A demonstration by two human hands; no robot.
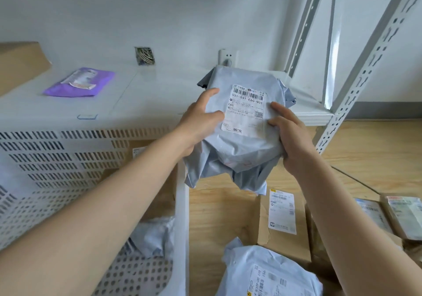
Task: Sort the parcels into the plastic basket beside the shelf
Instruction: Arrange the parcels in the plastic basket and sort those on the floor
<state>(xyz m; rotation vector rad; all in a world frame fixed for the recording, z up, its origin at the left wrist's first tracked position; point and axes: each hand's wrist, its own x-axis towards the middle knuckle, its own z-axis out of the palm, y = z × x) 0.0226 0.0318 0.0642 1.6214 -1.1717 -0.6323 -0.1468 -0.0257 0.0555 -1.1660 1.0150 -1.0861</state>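
Observation:
I hold a grey plastic mailer parcel (239, 149) with a white shipping label up in front of me, label facing me. My left hand (201, 122) grips its left side, thumb on the front. My right hand (290, 136) grips its right side. The parcel hangs just right of the white perforated plastic basket (181, 204), above the wooden floor. Inside the basket lie a cardboard box (159, 195) and a grey mailer (153, 236). The white metal shelf (356, 85) stands at the right behind the parcel.
On the floor below lie a cardboard box with a label (280, 216), another grey mailer (269, 273) and taped boxes (404, 216) at the right edge. A purple mailer (80, 83) lies on the white surface behind the basket. A cardboard box (20, 63) sits far left.

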